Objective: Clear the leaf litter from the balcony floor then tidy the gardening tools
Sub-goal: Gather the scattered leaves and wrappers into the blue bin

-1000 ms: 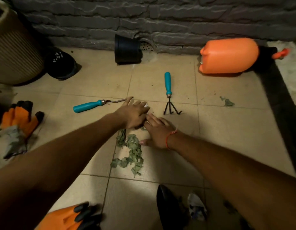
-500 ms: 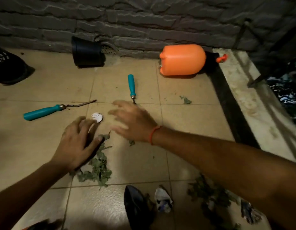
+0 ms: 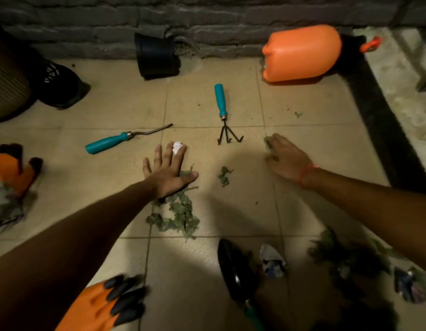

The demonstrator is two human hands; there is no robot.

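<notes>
My left hand [image 3: 167, 169] lies flat and spread on the tile floor, at the top of a pile of dry green leaves [image 3: 177, 215], its fingertips touching a white paper scrap [image 3: 176, 146]. My right hand [image 3: 287, 160] reaches right, fingers curled over a few leaf bits at its fingertips. A small leaf clump [image 3: 224, 175] lies between the hands. A teal-handled hand rake [image 3: 222, 111] points toward me. A teal-handled bent weeder [image 3: 122, 139] lies to the left. A black trowel [image 3: 238, 273] lies near the bottom.
An orange jug [image 3: 301, 53] and a tipped black pot [image 3: 157, 56] sit by the brick wall. Orange-black gloves lie at the left [image 3: 12, 168] and bottom [image 3: 104, 306]. More leaves [image 3: 345, 254] and crumpled wrappers [image 3: 273, 260] lie at bottom right. A raised ledge [image 3: 398, 87] runs along the right.
My hands, together over the pile a second ago, have separated. The right hand swung out to the right onto stray leaves; the left hand stays flat by the pile and paper scrap.
</notes>
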